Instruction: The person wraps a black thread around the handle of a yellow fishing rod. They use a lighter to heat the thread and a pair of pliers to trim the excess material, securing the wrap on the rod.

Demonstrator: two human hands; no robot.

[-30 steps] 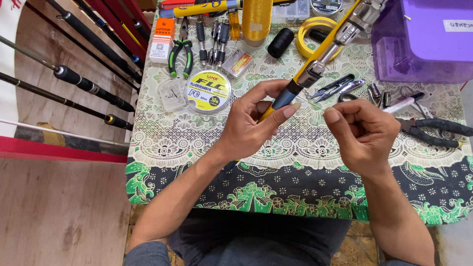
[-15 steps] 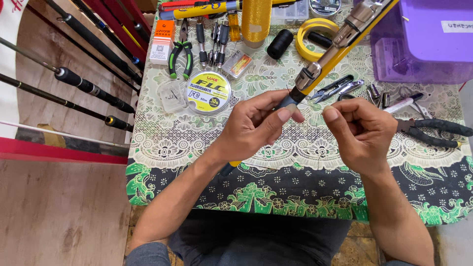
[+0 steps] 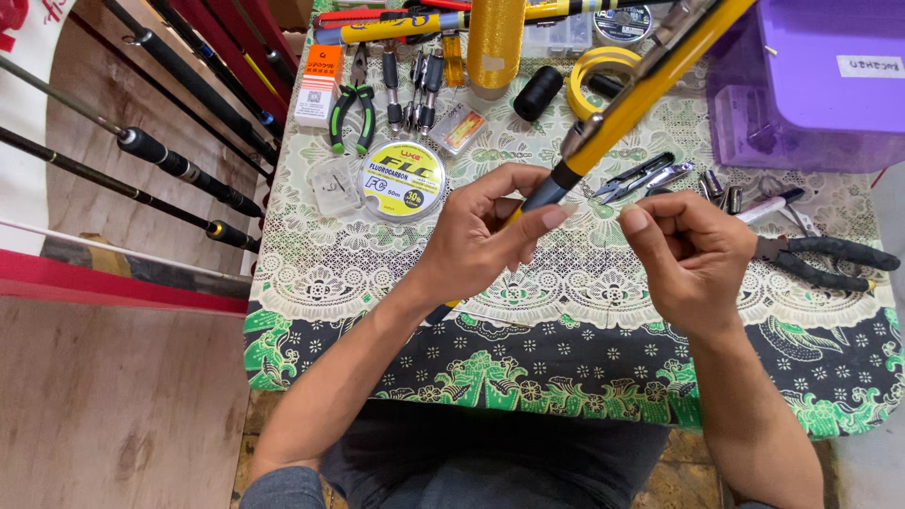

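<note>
My left hand (image 3: 490, 231) grips a yellow fishing rod (image 3: 641, 90) at its dark section, above a patterned tablecloth (image 3: 566, 377); the rod slants up to the right over the table. Just right of that grip, my right hand (image 3: 693, 254) has its fingertips pinched together; whether a thin line is between them cannot be made out. A flat spool of fishing line (image 3: 403, 179) with a yellow label lies left of my left hand. Small thread snips (image 3: 641, 177) lie beyond my hands.
Green-handled pliers (image 3: 352, 104), a gold glitter tube (image 3: 495, 42), a black thread spool (image 3: 539, 92) and a yellow tape roll (image 3: 603, 71) sit at the back. A purple plastic box (image 3: 820, 75) stands back right. Black pliers (image 3: 830, 259) lie right. Dark rods (image 3: 179, 165) lean left.
The rod has tilted slightly, its far end swinging a little to the right. My right hand's fingers have closed more tightly near the rod. Both hands stay in place.
</note>
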